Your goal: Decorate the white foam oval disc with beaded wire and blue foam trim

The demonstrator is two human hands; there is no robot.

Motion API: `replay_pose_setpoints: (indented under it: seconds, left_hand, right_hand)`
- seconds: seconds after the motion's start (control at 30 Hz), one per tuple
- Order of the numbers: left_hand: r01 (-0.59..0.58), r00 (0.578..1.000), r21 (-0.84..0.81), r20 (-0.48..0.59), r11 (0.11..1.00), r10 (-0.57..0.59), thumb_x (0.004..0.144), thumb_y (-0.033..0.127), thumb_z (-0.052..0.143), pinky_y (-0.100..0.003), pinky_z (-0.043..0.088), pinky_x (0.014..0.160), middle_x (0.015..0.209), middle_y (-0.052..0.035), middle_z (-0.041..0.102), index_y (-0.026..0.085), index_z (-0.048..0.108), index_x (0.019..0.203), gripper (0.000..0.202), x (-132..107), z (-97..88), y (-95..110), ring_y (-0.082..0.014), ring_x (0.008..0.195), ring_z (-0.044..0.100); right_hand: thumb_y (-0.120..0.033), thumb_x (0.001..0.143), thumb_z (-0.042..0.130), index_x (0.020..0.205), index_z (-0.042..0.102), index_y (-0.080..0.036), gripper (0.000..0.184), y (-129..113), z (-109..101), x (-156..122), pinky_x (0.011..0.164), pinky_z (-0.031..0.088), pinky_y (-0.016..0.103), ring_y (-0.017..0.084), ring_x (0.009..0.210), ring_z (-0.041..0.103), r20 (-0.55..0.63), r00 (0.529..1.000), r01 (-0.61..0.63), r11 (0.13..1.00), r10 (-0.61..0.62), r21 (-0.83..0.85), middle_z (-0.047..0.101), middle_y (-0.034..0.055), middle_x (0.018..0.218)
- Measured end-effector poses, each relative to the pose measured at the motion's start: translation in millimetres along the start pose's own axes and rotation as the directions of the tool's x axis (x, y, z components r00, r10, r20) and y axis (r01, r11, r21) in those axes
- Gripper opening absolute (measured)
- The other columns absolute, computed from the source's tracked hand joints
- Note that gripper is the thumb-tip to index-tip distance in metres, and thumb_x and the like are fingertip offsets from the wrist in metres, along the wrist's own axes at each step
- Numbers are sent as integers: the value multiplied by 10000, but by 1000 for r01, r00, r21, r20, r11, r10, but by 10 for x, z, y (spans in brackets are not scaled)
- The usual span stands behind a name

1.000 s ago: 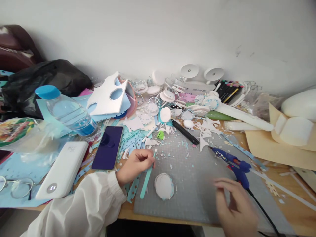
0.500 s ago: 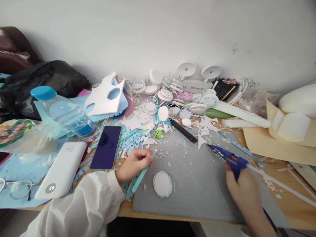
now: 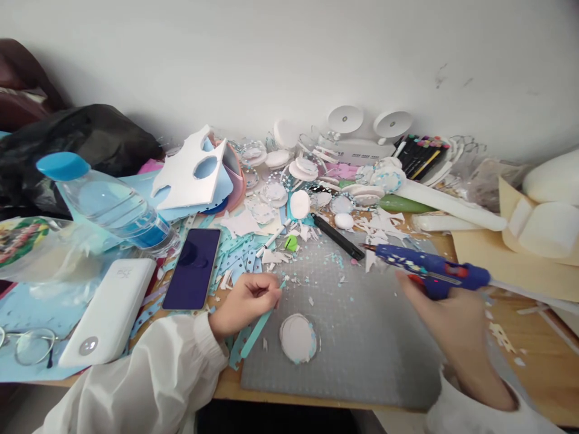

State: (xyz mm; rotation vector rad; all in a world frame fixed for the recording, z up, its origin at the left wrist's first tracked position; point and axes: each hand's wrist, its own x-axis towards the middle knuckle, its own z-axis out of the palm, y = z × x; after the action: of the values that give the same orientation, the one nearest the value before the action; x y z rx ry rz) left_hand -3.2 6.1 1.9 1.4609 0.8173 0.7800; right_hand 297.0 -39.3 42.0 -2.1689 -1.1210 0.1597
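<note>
My right hand point(image 3: 452, 322) is wrapped round the handle of a blue hot glue gun point(image 3: 429, 268), raised over the right of the grey cutting mat point(image 3: 362, 349). Its nozzle points left, near a black pen-like cutter point(image 3: 338, 236) lying on the mat. A white glue stick trails from its back end. At the mat's left edge, my left hand point(image 3: 248, 301) is closed in a pinch on a narrow teal paper strip point(image 3: 257, 334); its lower end slants down below the fingers. On the mat just right of that hand lies a round white disc point(image 3: 298, 339) with a pale blue rim.
Paper scraps and several white discs with beaded wire point(image 3: 303, 169) crowd the back by the wall. On the left are a phone point(image 3: 192, 268), a white power bank point(image 3: 108, 310), a water bottle point(image 3: 113, 205) and glasses point(image 3: 34, 346). Brown paper point(image 3: 484, 259) lies right.
The glue gun has lifted and swung to point more to the left, with my right hand still round it. My left hand and the round disc stay nearly where they were.
</note>
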Motion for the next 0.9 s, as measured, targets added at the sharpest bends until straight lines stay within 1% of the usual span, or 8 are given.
replay_pose_setpoints:
  seconds: [0.07, 0.2, 0.27, 0.33, 0.37, 0.47, 0.57, 0.9]
  left_hand:
    - [-2, 1000, 5, 1, 1000, 2, 847, 371, 593, -242, 310, 564, 541, 20, 438, 152, 490, 515, 411, 4, -3, -10, -106, 551, 396]
    - [-19, 1000, 11, -8, 1000, 19, 862, 331, 572, -247, 314, 569, 546, 12, 452, 151, 495, 520, 394, 9, -12, -46, -111, 557, 411]
    - [-22, 1000, 6, -12, 1000, 22, 864, 307, 567, -247, 307, 563, 551, 12, 447, 149, 503, 526, 378, 7, -12, -60, -111, 559, 407]
    - [-23, 1000, -1, -12, 1000, 23, 860, 288, 568, -247, 290, 549, 555, 18, 429, 148, 512, 533, 360, 2, -8, -68, -107, 553, 388]
    - [-26, 1000, -3, -9, 1000, 26, 856, 279, 571, -248, 282, 543, 556, 20, 422, 148, 513, 535, 351, 0, -6, -69, -104, 549, 378]
    - [-34, 999, 3, 0, 999, 34, 841, 243, 577, -252, 269, 538, 554, 25, 417, 154, 486, 529, 337, -9, 3, -69, -100, 544, 356]
    - [-30, 999, 15, 16, 999, 30, 831, 210, 570, -257, 266, 538, 556, 26, 414, 161, 453, 519, 337, -19, 10, -64, -97, 542, 340]
    - [-47, 998, 19, 45, 999, 46, 815, 161, 550, -269, 242, 524, 550, 43, 329, 181, 378, 505, 355, -14, 34, -32, -100, 535, 309]
  right_hand:
    - [-507, 569, 642, 483, 588, -226, 298, -156, 151, -36, 539, 465, 353, 258, 521, 616, 63, 996, 55, 992, -62, 110, 608, 45, 457]
    - [-475, 582, 669, 499, 568, -224, 283, -316, 465, -167, 447, 455, 305, 202, 441, 562, 224, 967, 54, 953, -125, 298, 583, 16, 441]
    - [-415, 591, 648, 536, 552, -232, 213, -312, 592, -235, 433, 458, 299, 192, 427, 545, 219, 962, 78, 933, -163, 351, 547, -10, 433]
    - [-367, 597, 624, 654, 583, -231, 153, -269, 683, -288, 454, 483, 306, 200, 460, 568, 168, 964, 126, 912, -205, 391, 555, -22, 480]
    - [-351, 602, 617, 734, 600, -227, 182, -240, 717, -308, 484, 507, 315, 213, 503, 597, 139, 964, 152, 901, -226, 406, 584, -15, 529]
    - [-324, 618, 611, 905, 609, -218, 306, -154, 778, -340, 636, 575, 369, 265, 700, 684, 76, 953, 235, 876, -292, 421, 684, 43, 731]
    - [-310, 637, 619, 937, 598, -226, 312, -98, 801, -351, 746, 585, 417, 294, 813, 699, 69, 938, 287, 871, -341, 399, 707, 77, 839]
    - [-270, 650, 621, 868, 541, -241, 235, -79, 777, -378, 669, 563, 377, 273, 779, 669, 112, 918, 315, 873, -379, 372, 626, 42, 732]
